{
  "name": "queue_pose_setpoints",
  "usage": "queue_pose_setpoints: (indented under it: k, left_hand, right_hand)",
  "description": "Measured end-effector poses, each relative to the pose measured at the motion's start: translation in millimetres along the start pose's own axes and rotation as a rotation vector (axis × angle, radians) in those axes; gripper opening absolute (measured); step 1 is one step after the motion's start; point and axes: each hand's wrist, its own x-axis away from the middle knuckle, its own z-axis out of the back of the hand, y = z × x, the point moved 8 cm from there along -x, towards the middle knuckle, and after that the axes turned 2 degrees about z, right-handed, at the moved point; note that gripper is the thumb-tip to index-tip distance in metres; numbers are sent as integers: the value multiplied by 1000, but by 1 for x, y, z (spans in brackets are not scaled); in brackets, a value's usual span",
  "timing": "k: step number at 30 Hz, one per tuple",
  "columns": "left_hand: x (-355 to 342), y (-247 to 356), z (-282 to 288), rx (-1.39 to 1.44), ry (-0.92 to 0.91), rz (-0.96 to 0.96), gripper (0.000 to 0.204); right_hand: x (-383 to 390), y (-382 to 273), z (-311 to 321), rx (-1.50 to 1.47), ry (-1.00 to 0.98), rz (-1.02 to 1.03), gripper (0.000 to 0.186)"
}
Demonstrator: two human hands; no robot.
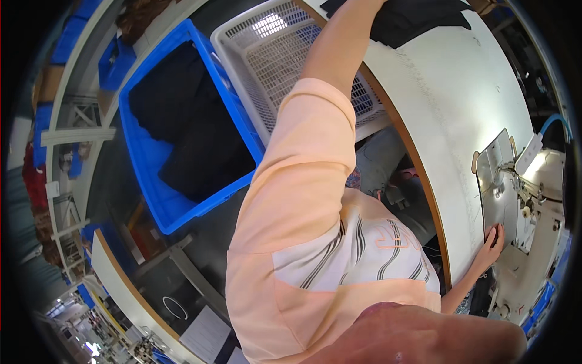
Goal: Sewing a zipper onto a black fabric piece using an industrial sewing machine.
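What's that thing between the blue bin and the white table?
A white basket, partly hidden by the left arm, lies between them in the head view.

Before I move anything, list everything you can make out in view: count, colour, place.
Bin: 1, blue, left of the basket.
Cloth: count unclear, black, inside the bin.
Basket: 1, white, between bin and tabletop.
Tabletop: 1, white with brown edge, right.
Dark fabric: count unclear, black, far end of tabletop.
Sewing machine: 1, pale, far right.
Metal plate: 1, silver, at the machine.
Hose: 1, blue, above the machine.
Second tabletop: 1, pale with brown edge, lower left.
Sheet: 1, whitish, lower left.
Shirt: 1, peach and white, centre.
Left arm: 1, peach sleeve, reaching the upper edge; hand out of view.
Right hand: 1, bare, fingers at the plate's lower edge.
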Motion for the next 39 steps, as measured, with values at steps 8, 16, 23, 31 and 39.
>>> queue_pose_setpoints:
  k: [8, 16, 23, 31, 39]
  left_hand:
    - [-62, -7, -38, -78, -27, -160, 16]
    - [43, 105, 53, -38, -116, -391, 22]
    - [53, 94, 11, 80, -213, -410, 28]
    - [17, -2, 12, 1139, -345, 292, 22]
    - [219, 147, 45, 38, -450, -606, 27]
  right_hand:
    - [-5, -4, 2, 66, -25, 26, 37]
    - [-5, -4, 3, 89, -23, 30, 39]
    - [-9, 53, 17, 218, 51, -53, 45]
    - [-32, 83, 0, 324, 82, 35, 40]
    - [5, -151, -14, -132, 6, 391, 36]
